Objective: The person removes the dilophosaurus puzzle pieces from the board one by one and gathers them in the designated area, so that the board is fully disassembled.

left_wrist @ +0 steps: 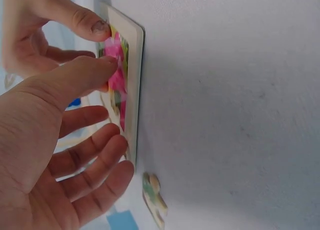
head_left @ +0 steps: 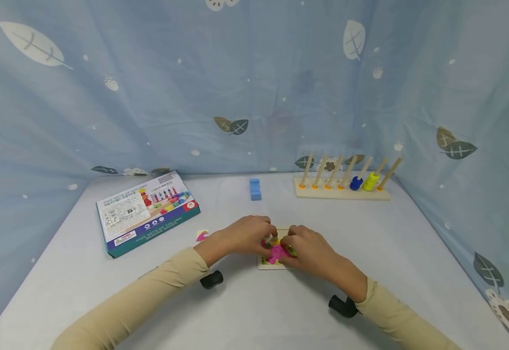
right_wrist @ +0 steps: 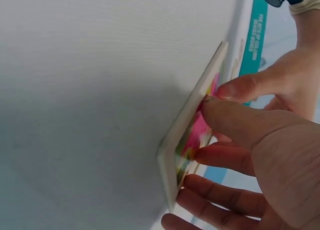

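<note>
A small picture puzzle in a pale wooden tray (head_left: 265, 266) lies flat between my two hands. A bright pink piece (right_wrist: 200, 127) fills its middle, with green and yellow around it. My left hand (head_left: 251, 236) reaches over from the left; its thumb (left_wrist: 102, 65) presses on the pink, while its other fingers curve loosely by the tray's far edge. From the other side my right hand (head_left: 313, 250) rests its thumb on the pink, its index fingertip (right_wrist: 202, 154) touching the puzzle further right. Both hands hide much of the picture. A loose puzzle piece (head_left: 202, 236) lies left of the tray.
Back left is a flat toy box (head_left: 149, 211) with teal sides. A blue block (head_left: 255, 189) stands at the back middle. Back right is a wooden peg stand (head_left: 342, 193) with several pegs, dark blue beads (head_left: 356, 183) and yellow beads (head_left: 370, 182). Patterned blue cloth hangs behind.
</note>
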